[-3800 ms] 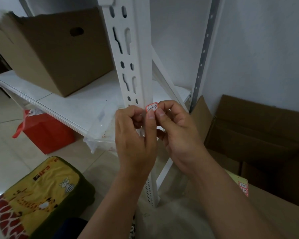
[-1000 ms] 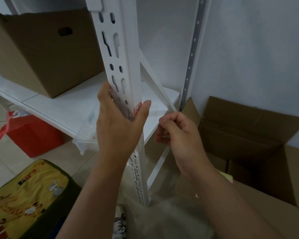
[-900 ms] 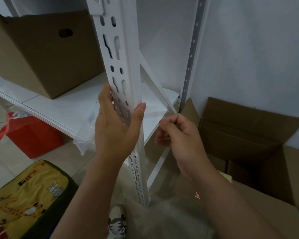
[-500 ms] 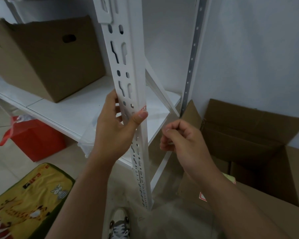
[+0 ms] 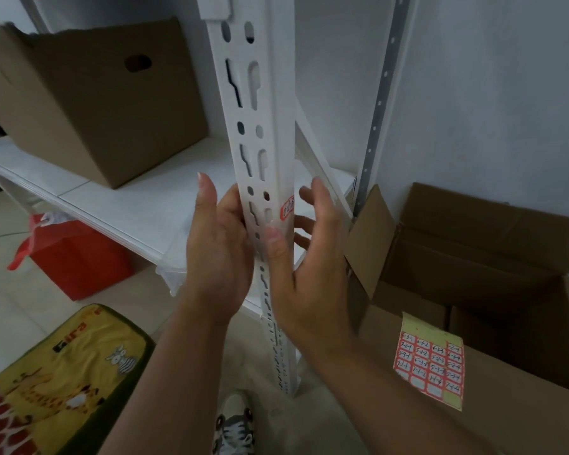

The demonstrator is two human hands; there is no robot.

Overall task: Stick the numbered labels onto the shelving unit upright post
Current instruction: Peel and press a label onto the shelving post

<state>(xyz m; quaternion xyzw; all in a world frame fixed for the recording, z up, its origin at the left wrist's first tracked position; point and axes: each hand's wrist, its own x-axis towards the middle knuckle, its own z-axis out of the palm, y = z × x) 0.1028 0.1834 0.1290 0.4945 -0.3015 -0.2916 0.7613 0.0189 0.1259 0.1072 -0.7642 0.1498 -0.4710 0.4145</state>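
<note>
A white slotted upright post of the shelving unit stands in the middle of the view. A small red-bordered numbered label is stuck on its front corner, just above my hands. My left hand is to the left of the post with straight fingers, holding nothing. On the post's right side, my right hand has its fingers spread and its thumb against the post below the label. A yellow sheet of red numbered labels lies on a cardboard box at the lower right.
A cardboard box sits on the white shelf. An open cardboard box stands by the wall on the right. A red bag and a yellow giraffe-print cushion are on the floor at left. My shoe shows below.
My left thumb has come off the label and that hand has opened beside the post. My right hand has uncurled and moved in to the post. The label now shows on the post.
</note>
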